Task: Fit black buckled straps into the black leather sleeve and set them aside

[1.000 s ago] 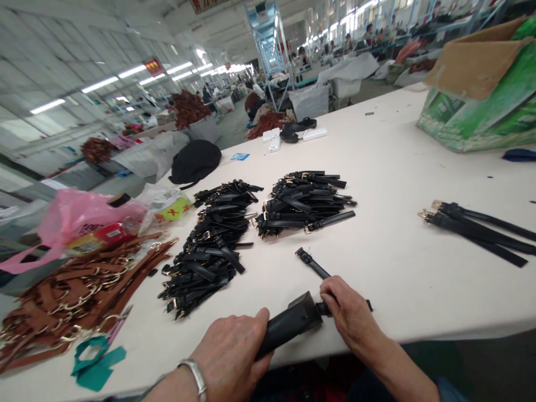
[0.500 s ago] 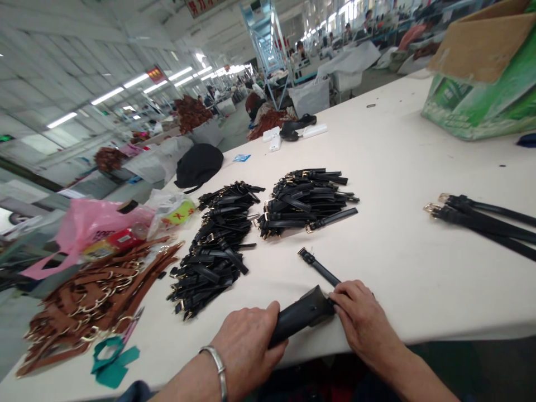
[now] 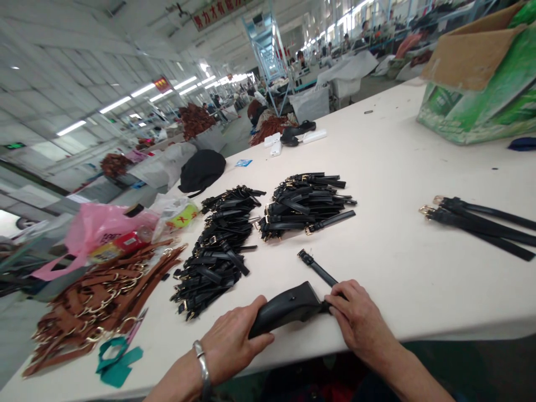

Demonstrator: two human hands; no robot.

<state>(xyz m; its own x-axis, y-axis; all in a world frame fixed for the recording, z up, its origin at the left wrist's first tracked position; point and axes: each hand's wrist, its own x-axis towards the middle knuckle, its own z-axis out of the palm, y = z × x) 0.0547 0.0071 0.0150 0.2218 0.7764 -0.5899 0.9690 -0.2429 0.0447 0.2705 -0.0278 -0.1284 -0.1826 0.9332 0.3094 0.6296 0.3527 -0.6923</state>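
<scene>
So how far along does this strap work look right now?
Two heaps of black buckled straps look finished, though I can't confirm that. In hand: the left hand and right hand are pressing a black leather piece. Probably left: one loose black strap, the longer black straps and the brown buckled straps.

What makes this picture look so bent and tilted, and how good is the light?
In the head view, the wide lens curves and leans the ceiling lights and white table; the far room looks washed out by glare; the pile of black buckled straps loses detail in its dark tones; the left hand, right hand and black wedge-shaped object cast only soft shadows.
</scene>
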